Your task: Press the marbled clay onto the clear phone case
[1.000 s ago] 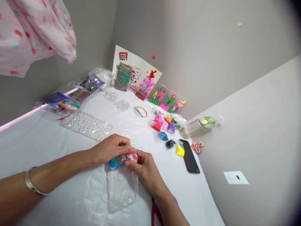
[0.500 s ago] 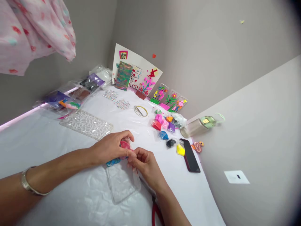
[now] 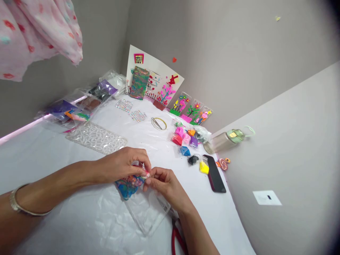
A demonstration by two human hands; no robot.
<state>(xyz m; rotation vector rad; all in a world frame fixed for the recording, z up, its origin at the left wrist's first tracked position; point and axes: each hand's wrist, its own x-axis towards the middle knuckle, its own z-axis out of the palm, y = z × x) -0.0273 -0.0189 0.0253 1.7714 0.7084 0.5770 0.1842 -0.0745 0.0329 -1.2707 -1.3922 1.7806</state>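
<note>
Head view: I log both hands meeting at mid-frame, over the white sheet (image 3: pixel 79 226). The left hand (image 3: pixel 126 164) is gripping the clay (image 3: pixel 129 187) from above, thumb and fingertips bent around its far edge. The right hand (image 3: pixel 163 184) is closed in a pinch on the clay's right edge, its fingertips touching or nearly touching the left ones.

The clay is a thin, marbled piece, blue at its near corner, red and pink higher up. It sits under the left palm, over the upper end of the clear case (image 3: pixel 150 214). The case's rest juts towards me, slanted right. I cannot tell whether clay and case touch.

Red handles (image 3: pixel 177 239) emerge beside the right forearm. Just beyond the left hand lies a patterned mat (image 3: pixel 98 137); farther back I note a thin hoop (image 3: pixel 166 124). To the right of the hands, apart from them: the yellow packet (image 3: pixel 204 167) beside the phone (image 3: pixel 215 173), and beyond these the bottle (image 3: pixel 221 141).
</note>
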